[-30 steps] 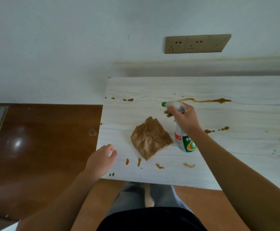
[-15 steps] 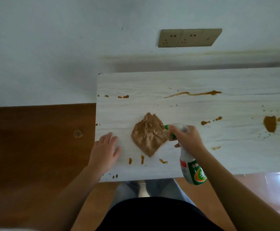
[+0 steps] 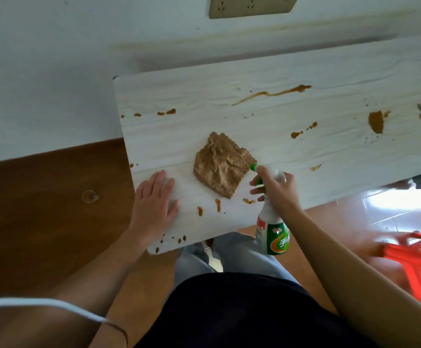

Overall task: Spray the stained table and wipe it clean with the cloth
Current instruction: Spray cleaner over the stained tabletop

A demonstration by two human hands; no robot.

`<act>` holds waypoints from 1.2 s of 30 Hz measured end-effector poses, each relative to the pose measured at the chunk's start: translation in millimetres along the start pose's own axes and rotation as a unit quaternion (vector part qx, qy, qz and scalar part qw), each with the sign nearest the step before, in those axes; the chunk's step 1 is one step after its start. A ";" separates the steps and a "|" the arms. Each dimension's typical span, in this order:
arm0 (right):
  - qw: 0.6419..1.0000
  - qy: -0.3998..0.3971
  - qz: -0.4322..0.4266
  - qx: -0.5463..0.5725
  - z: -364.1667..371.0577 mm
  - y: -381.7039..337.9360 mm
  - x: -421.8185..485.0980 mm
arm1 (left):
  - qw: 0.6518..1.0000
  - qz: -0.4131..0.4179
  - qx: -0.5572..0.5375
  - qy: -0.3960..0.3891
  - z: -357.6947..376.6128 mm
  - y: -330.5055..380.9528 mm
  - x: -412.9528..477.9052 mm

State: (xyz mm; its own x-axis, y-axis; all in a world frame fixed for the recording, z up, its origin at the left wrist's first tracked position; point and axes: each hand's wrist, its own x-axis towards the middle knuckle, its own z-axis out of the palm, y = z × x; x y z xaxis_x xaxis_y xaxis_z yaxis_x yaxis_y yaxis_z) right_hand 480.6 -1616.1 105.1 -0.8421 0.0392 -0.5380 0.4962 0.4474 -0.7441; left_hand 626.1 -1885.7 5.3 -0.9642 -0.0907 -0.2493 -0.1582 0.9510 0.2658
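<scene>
A white wood-grain table [image 3: 267, 126] carries several brown stains: a long streak [image 3: 272, 94] at the back, a blob [image 3: 376, 121] at the right, small drips near the front edge. A crumpled brown cloth [image 3: 220, 164] lies near the front middle. My right hand [image 3: 276, 188] grips the neck of a white and green spray bottle [image 3: 272, 232], its green nozzle pointing left at the cloth's right corner. My left hand [image 3: 154, 199] rests flat on the table's front left, fingers straight, left of the cloth.
A brown wooden floor [image 3: 41, 209] lies left of the table. A red plastic stool [image 3: 420, 262] stands at the lower right. A wall socket strip [image 3: 252, 6] sits on the white wall behind. My legs are under the table's front edge.
My right hand has brought the spray bottle from above the table's middle down toward the front edge beside the cloth. My left hand has moved onto the table and lies flat.
</scene>
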 end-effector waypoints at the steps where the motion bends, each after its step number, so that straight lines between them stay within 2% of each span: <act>1: 1.000 0.003 0.006 0.002 1.8 1.9 -2.8 | 1.000 0.005 -0.003 0.004 -0.7 -0.2 1.9; 8: 0.998 0.024 0.050 0.040 9.9 16.2 -14.4 | 0.999 0.030 -0.008 0.038 -1.4 -2.6 7.7; 17: 0.999 0.046 0.011 -0.007 17.3 12.6 -17.5 | 0.998 0.038 0.001 0.056 0.2 -2.5 7.9; 22: 0.999 0.047 0.004 0.007 15.6 11.3 -15.1 | 0.998 0.036 0.008 0.054 -1.7 -1.2 7.5; 26: 0.997 0.040 0.041 0.042 11.8 8.8 -14.7 | 0.998 0.036 0.015 0.047 -3.8 0.3 8.6; 36: 0.997 0.047 0.050 -0.017 -12.5 19.1 -21.2 | 1.000 0.015 0.006 -0.004 -8.7 4.8 9.3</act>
State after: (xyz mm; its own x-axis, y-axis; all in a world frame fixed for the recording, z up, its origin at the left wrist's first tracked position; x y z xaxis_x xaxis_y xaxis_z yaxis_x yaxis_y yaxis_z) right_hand 505.3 -1597.2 107.3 -0.8061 0.1687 -0.5673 0.5720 0.4678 -0.6737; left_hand 614.5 -1884.5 12.4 -0.9666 -0.0598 -0.2494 -0.1268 0.9567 0.2621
